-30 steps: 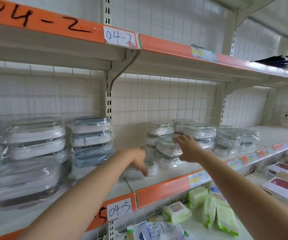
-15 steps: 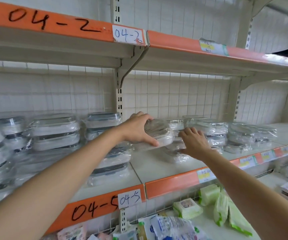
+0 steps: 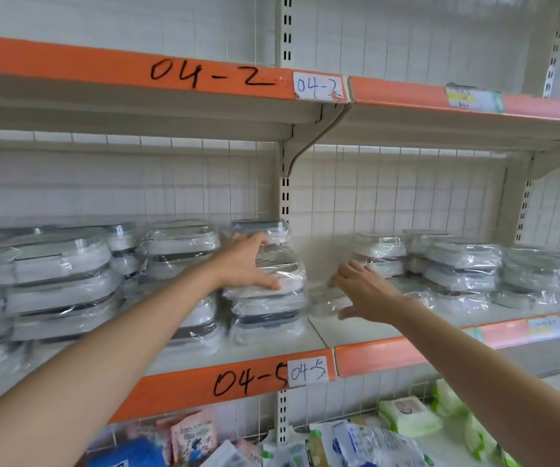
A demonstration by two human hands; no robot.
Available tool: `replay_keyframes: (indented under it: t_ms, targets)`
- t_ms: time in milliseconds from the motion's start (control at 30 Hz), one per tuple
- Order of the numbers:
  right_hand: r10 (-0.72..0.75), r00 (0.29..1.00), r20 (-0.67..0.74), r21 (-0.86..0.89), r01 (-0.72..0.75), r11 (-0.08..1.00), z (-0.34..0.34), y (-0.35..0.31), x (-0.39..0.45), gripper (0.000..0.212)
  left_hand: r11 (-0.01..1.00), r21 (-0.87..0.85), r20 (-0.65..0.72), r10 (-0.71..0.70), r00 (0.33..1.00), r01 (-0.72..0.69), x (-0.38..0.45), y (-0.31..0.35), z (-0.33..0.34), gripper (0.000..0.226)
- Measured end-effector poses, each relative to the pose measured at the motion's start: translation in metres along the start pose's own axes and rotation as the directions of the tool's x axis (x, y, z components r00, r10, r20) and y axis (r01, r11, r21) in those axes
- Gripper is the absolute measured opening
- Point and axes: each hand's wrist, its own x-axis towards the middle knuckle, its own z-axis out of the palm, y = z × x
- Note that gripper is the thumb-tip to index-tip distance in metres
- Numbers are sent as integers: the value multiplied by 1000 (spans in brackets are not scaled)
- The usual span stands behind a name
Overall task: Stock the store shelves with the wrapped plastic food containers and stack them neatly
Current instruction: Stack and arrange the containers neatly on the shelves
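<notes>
Nearest me, on the lower shelf, lie packs of wet wipes (image 3: 406,416) and printed pouches (image 3: 194,436). Above them runs the orange shelf edge (image 3: 171,389) with the handwritten label 04-5 (image 3: 307,371). My left hand (image 3: 245,264) reaches in over that edge and grips the wrapped plastic food container (image 3: 282,271) that sits on top of a short stack (image 3: 268,315) at the right end of the left bay; my thumb lies along its front rim and my fingers curl over the far side of its lid. My right hand (image 3: 364,291) hovers just beside the stack in the next bay, fingers spread and straight, holding nothing; whether the fingertips touch the low wrapped container (image 3: 331,299) beneath them I cannot tell. Further left stand taller stacks of wrapped containers (image 3: 59,281), and further right more of them (image 3: 460,267) in rows. Behind all this is the white wire-grid back panel (image 3: 389,197), and above it the upper shelf edge marked 04-2 (image 3: 211,74)
</notes>
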Motion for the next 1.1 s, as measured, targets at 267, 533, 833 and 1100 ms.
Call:
replay_keyframes:
  t_ms: [267,533,833,1100]
  targets:
    - [107,952,288,416,-225,881,21,16,8,56,993,28,35,115,993,-116,18,-7,13,75]
    - [139,870,474,292,-304,907,2,22,35,74,1000,-1,82,13,997,-13,13,-12,10,78]
    - [-51,914,403,353,-104,930,22,40,39,70,994,-84,-28,-76,997,73,9,2,20,81]
    - [-149,907,393,131,106,986,20,55,80,54,965,-72,-147,-261,954,253,7,36,28,72]
